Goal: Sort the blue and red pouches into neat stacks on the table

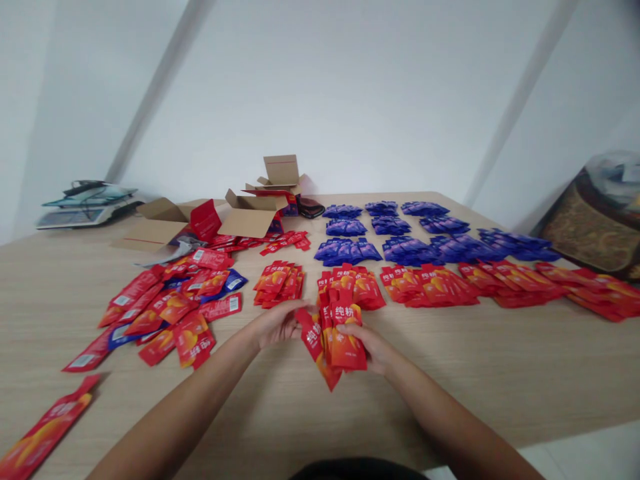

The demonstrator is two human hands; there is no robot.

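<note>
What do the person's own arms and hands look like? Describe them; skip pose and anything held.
Both arms are bare from the bottom edge of the picture to the wrists: no sleeves show. The left hand and right hand wear no gloves, and no watch, bracelet or ring can be seen on either. No markings show on the forearms. A dark garment shows at the bottom edge between them.

The stack of red sachets [336, 337] was fanned out a bit, standing roughly upright just above the table, near its front edge. Each one was glossy red with an orange splash and white characters up top. The front sachet faced the camera, while one on the left [311, 339] leaned off at an angle.
</note>
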